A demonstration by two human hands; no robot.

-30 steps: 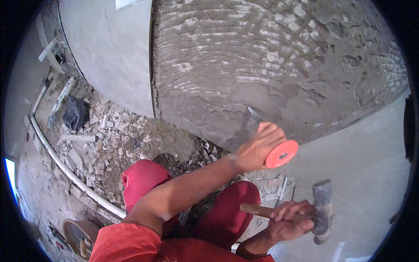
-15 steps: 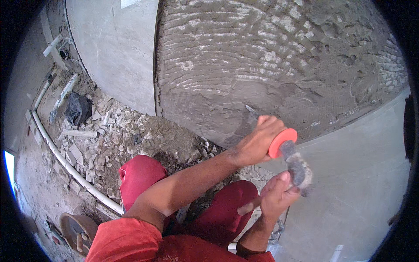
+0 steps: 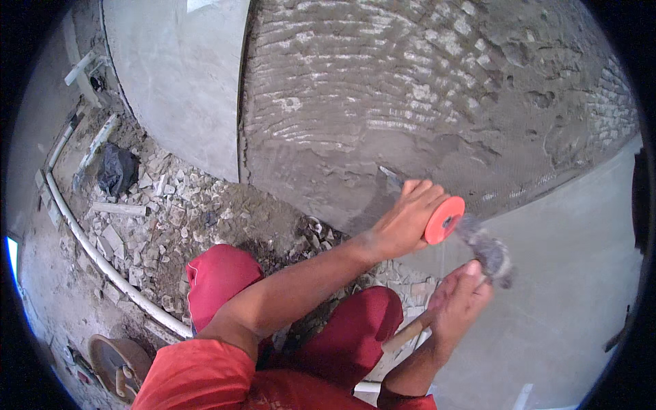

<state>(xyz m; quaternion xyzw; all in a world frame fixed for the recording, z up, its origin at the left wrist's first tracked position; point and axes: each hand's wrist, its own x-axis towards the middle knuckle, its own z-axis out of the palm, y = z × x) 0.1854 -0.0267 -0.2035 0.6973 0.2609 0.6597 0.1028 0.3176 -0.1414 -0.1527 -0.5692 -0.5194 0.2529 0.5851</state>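
My left hand (image 3: 408,216) is closed around a chisel, whose round orange guard (image 3: 444,220) stands out beside my thumb side. The thin metal tip of the chisel (image 3: 391,175) pokes out past my fingers against the mortar-coated surface (image 3: 328,147). In my right hand (image 3: 459,298) I grip a hammer by its wooden handle (image 3: 406,333). The worn grey hammer head (image 3: 488,249) is slightly blurred and sits just off the orange guard, with a small gap between them. My fist hides the chisel's grip.
A large grey tile (image 3: 174,82) stands at upper left, another (image 3: 547,287) at right. Broken rubble (image 3: 178,198) covers the ground, with a black plastic bag (image 3: 117,169) on it. A white pipe (image 3: 102,263) curves along the left. A brown bucket (image 3: 140,355) sits lower left.
My right hand has drawn the hammer to the right and up, away from the guard. The chisel's guard has tilted a little; my left hand stays nearly in place.
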